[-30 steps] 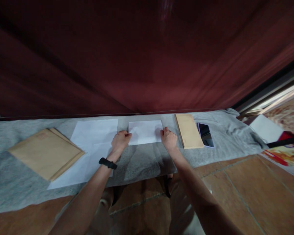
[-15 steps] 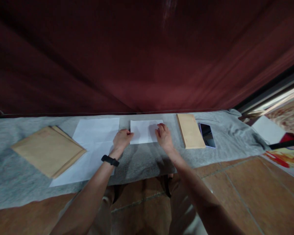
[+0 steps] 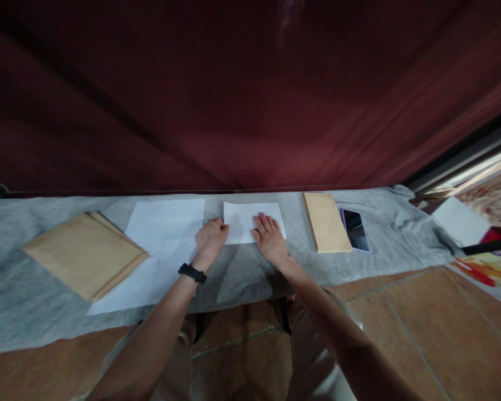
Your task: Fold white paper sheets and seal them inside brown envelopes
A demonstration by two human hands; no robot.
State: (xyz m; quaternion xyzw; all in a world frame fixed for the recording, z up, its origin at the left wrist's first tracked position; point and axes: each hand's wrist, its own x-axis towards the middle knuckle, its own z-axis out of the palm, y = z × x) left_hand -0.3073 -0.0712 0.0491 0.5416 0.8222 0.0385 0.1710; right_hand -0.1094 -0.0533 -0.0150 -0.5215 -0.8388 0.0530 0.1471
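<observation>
A small white folded sheet of paper (image 3: 239,218) lies on the grey cloth in front of me. At its left edge is my left hand (image 3: 211,239), fingers curled closed with the thumb pinching the paper's border; the fingertips are partly hidden. My right hand (image 3: 270,236) rests flat on the right half of the same sheet, its fingers spread and holding nothing. Left of my left hand lie larger white sheets (image 3: 167,220), partly covered by big brown envelopes (image 3: 83,253).
A stack of smaller brown envelopes (image 3: 326,223) sits to the right, with a phone (image 3: 355,229) beside it. Grey cloth (image 3: 401,234) covers the narrow table. A dark red curtain (image 3: 250,111) hangs behind, and a colourful printed sheet (image 3: 490,273) shows at far right.
My right hand has shifted left from the sheet's right edge and flattened onto it, uncovering that edge. My left hand stays at the left edge, its fingers more tightly curled.
</observation>
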